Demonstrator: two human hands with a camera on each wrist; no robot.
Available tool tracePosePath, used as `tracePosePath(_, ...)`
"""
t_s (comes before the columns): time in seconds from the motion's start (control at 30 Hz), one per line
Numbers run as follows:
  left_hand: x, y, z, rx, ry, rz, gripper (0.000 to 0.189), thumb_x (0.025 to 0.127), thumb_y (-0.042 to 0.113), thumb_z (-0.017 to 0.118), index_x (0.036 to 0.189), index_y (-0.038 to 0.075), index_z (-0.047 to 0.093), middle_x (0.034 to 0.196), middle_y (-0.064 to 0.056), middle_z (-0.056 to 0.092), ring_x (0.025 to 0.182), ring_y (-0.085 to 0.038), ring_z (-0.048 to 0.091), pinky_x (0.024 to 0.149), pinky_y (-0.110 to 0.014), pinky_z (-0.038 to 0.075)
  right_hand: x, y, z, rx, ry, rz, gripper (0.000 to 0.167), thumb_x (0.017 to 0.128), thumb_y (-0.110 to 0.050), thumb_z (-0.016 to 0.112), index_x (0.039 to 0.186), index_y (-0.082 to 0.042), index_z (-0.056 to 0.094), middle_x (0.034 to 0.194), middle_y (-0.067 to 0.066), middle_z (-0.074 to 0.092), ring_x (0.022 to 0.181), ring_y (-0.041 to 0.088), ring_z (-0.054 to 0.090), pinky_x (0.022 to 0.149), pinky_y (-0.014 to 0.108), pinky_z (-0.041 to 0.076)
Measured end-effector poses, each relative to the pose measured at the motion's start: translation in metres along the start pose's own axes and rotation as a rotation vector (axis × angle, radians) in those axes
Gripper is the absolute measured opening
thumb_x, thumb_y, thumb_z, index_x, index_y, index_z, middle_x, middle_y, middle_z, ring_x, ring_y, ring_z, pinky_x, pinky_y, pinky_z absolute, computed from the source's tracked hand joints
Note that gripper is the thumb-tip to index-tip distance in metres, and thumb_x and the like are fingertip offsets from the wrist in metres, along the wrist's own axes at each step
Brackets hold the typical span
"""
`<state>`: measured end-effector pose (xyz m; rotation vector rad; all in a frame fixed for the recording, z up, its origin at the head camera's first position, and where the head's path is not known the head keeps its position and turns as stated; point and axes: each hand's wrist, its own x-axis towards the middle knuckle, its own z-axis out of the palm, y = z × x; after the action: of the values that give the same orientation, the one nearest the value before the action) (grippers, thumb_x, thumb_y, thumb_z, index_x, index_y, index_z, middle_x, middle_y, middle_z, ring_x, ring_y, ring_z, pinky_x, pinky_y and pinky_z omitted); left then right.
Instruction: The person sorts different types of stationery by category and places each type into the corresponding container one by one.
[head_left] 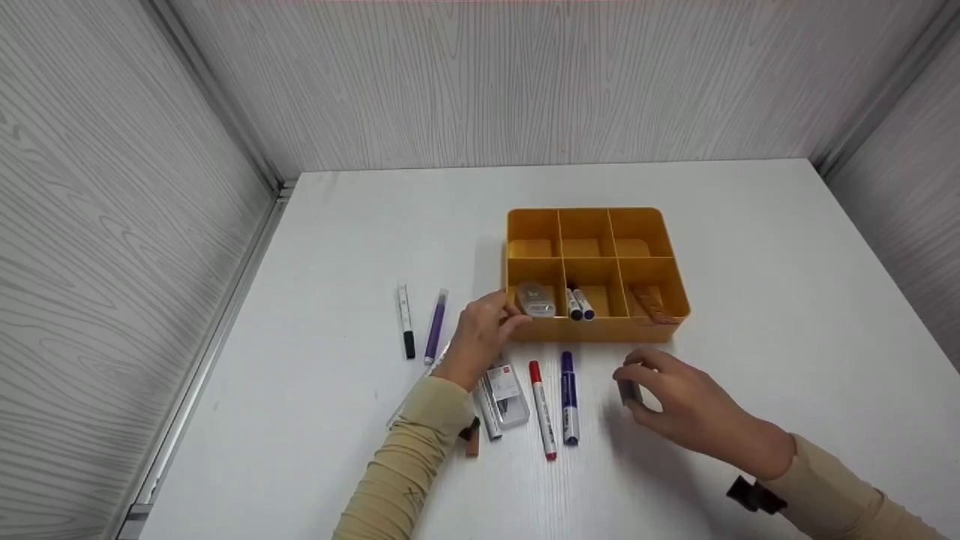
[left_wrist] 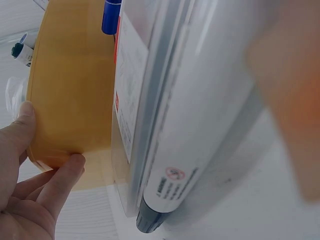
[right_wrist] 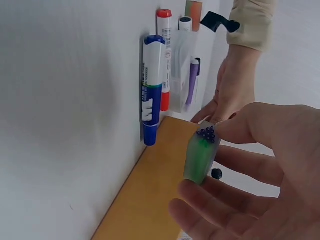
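At the front left corner of the yellow compartment box [head_left: 600,331], my left hand [head_left: 478,337] grips the wall, its thumb at the rim in the left wrist view. My right hand [head_left: 686,401], in front of the box's right side, pinches a small block [right_wrist: 201,152] between thumb and fingers. The block is translucent and green inside, with a dark, grape-like cluster at one end. Inside the front row of compartments are a clear oval case [head_left: 535,298] at left, two white markers [head_left: 579,306] in the middle and a brown piece [head_left: 651,303] at right.
A purple-blue marker [head_left: 570,397] and a red-capped marker [head_left: 543,412] lie before the box. By my left forearm are a clear case [head_left: 508,396], a grey-white marker [head_left: 489,411] and a brown block [head_left: 472,442]. Farther left lie a black-capped marker [head_left: 406,319] and a purple pen [head_left: 436,328].
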<state>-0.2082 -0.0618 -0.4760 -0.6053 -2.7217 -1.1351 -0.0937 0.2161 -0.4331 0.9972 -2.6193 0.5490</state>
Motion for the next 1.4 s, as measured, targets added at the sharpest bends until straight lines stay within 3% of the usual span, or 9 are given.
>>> tracePosePath(0.13, 0.0, 0.0, -0.001, -0.005, 0.006, 0.005, 0.022, 0.09, 0.028, 0.07, 0.09, 0.007, 0.063, 0.09, -0.005, 0.068, 0.081, -0.014, 0.062, 0.069, -0.025, 0.053, 0.006, -0.001, -0.012, -0.025, 0.005, 0.016, 0.033, 0.073, -0.004, 0.081, 0.102, -0.014, 0.069, 0.101, -0.001, 0.061, 0.082, 0.007, 0.059, 0.066, 0.022, 0.055)
tracePosePath(0.37, 0.0, 0.001, -0.001, -0.025, -0.012, -0.015, 0.02, 0.091, 0.027, 0.07, 0.093, 0.008, 0.063, 0.093, -0.003, 0.069, 0.082, -0.011, 0.06, 0.069, -0.022, 0.052, 0.018, 0.001, -0.031, -0.047, 0.09, -0.041, 0.034, 0.072, -0.001, 0.08, 0.103, -0.012, 0.068, 0.105, 0.002, 0.063, 0.084, 0.01, 0.062, 0.067, 0.025, 0.056)
tracePosePath(0.63, 0.001, 0.001, -0.001, -0.021, -0.018, -0.023, 0.02, 0.092, 0.027, 0.069, 0.093, 0.009, 0.062, 0.095, -0.003, 0.069, 0.083, -0.012, 0.061, 0.069, -0.022, 0.053, 0.026, 0.009, -0.044, -0.059, 0.099, -0.002, 0.043, 0.073, -0.002, 0.082, 0.112, -0.009, 0.067, 0.109, 0.006, 0.063, 0.086, 0.012, 0.063, 0.069, 0.028, 0.058)
tracePosePath(0.8, 0.001, 0.001, 0.0, -0.018, -0.017, -0.031, 0.02, 0.091, 0.028, 0.069, 0.092, 0.009, 0.063, 0.095, -0.003, 0.07, 0.084, -0.013, 0.062, 0.07, -0.022, 0.053, 0.03, 0.015, -0.048, -0.052, 0.109, 0.024, 0.042, 0.072, 0.0, 0.083, 0.111, -0.007, 0.067, 0.109, 0.007, 0.063, 0.09, 0.015, 0.066, 0.072, 0.032, 0.058)
tracePosePath(0.9, 0.001, 0.001, 0.0, -0.021, -0.019, -0.035, 0.02, 0.092, 0.028, 0.069, 0.092, 0.009, 0.063, 0.095, -0.003, 0.069, 0.084, -0.013, 0.062, 0.07, -0.022, 0.053, 0.032, 0.02, -0.05, -0.03, 0.117, 0.038, 0.039, 0.074, 0.002, 0.082, 0.109, -0.006, 0.067, 0.108, 0.007, 0.063, 0.088, 0.015, 0.065, 0.07, 0.027, 0.056)
tracePosePath(1.1, 0.0, 0.0, 0.0, -0.032, -0.012, -0.021, 0.019, 0.092, 0.026, 0.069, 0.092, 0.008, 0.062, 0.093, -0.003, 0.068, 0.083, -0.013, 0.062, 0.07, -0.023, 0.053, 0.038, 0.031, -0.054, 0.056, 0.125, 0.067, 0.033, 0.079, 0.007, 0.078, 0.108, -0.005, 0.067, 0.109, 0.006, 0.063, 0.083, 0.01, 0.061, 0.074, 0.008, 0.046)
tracePosePath(1.4, -0.001, -0.001, -0.001, -0.027, -0.009, 0.015, 0.02, 0.092, 0.028, 0.068, 0.092, 0.009, 0.062, 0.093, -0.003, 0.068, 0.081, -0.012, 0.058, 0.069, -0.023, 0.051, 0.05, 0.051, -0.055, 0.168, 0.164, 0.042, 0.026, 0.083, 0.013, 0.07, 0.102, -0.003, 0.071, 0.105, 0.011, 0.063, 0.083, 0.009, 0.058, 0.072, 0.007, 0.045)
